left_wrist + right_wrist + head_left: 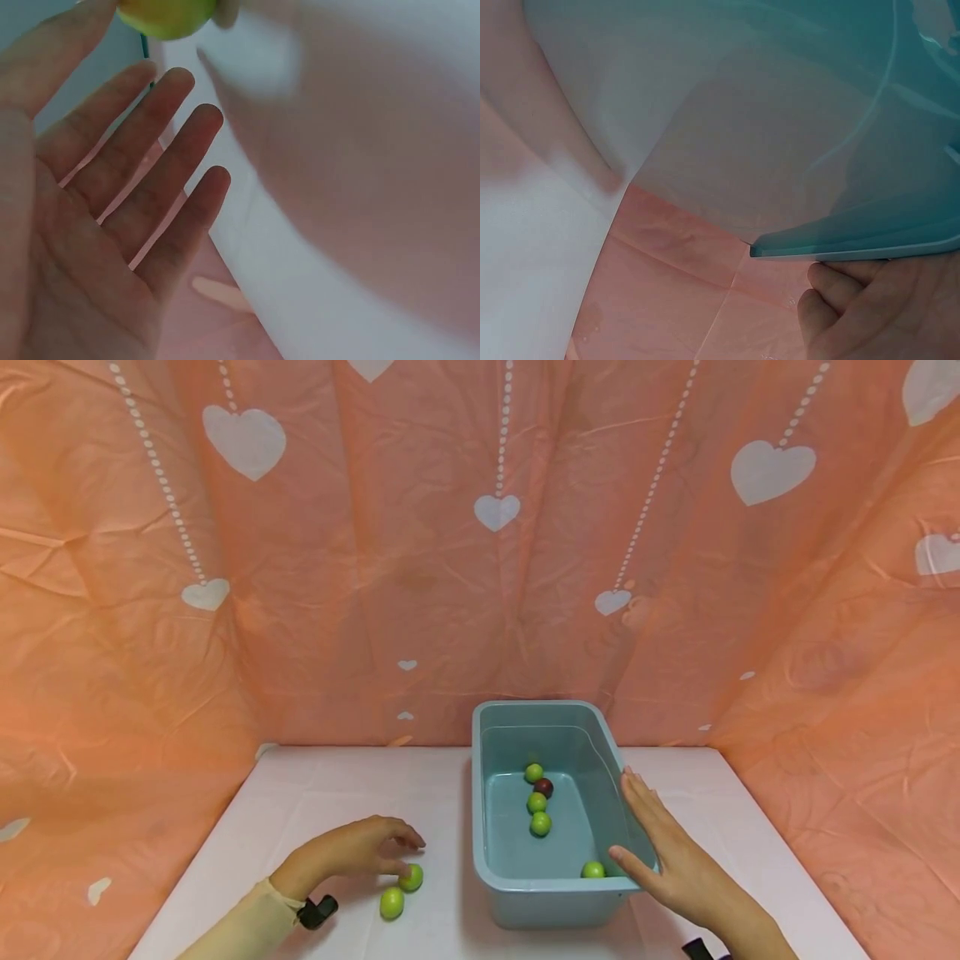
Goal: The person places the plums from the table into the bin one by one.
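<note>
My left hand (367, 850) reaches over two small round green fruits on the white tabletop, left of a blue-grey plastic tub (551, 885). Its thumb is right at the farther fruit (412, 877), while the nearer fruit (392, 903) lies just below it. In the left wrist view the fingers (161, 176) are spread and relaxed, with a green fruit (166, 16) beside the thumb tip. My right hand (678, 860) rests along the tub's right rim, its fingers straight and the thumb over the near corner.
Inside the tub lie several green fruits (541, 823) and a dark red one (543, 788); another green fruit (593, 869) sits near the front wall. An orange curtain (420, 568) with white hearts encloses the white tabletop (360, 777) at the back and sides.
</note>
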Demonstrator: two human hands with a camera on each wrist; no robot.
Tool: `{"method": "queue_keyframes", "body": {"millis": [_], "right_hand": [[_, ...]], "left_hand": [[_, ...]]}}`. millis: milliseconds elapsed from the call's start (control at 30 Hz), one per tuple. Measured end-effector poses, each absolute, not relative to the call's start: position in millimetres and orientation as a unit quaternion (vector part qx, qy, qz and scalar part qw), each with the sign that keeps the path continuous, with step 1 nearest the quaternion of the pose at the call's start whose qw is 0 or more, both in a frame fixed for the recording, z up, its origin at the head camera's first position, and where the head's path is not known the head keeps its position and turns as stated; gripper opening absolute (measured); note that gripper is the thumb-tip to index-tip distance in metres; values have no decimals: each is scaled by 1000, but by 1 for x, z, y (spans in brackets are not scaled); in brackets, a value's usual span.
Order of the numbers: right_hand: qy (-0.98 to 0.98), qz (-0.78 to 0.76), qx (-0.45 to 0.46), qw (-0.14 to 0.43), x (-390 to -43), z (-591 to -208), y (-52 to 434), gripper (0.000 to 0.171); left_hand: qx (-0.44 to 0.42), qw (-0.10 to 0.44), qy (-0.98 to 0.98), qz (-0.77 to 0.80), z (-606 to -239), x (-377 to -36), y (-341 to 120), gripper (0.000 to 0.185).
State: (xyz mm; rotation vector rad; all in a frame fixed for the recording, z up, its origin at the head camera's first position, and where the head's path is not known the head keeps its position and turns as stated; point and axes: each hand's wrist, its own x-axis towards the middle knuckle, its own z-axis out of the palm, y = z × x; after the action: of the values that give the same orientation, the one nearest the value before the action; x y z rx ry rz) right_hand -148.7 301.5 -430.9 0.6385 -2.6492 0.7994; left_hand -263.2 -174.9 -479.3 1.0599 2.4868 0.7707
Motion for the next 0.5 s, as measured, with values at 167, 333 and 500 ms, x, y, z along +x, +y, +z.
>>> {"method": "queue_keyframes", "body": {"millis": [167, 333, 500], "right_hand": [[-921, 278, 227, 153, -150, -432, 301, 92], [-920, 274, 232, 158, -150, -433, 302, 92], [-919, 272, 234, 162, -150, -432, 303, 92]], "left_hand": [[368, 174, 874, 266, -481, -260, -173, 38], [374, 175, 871, 265, -478, -257, -173, 31], [397, 168, 862, 266, -476, -257, -172, 19]]}}
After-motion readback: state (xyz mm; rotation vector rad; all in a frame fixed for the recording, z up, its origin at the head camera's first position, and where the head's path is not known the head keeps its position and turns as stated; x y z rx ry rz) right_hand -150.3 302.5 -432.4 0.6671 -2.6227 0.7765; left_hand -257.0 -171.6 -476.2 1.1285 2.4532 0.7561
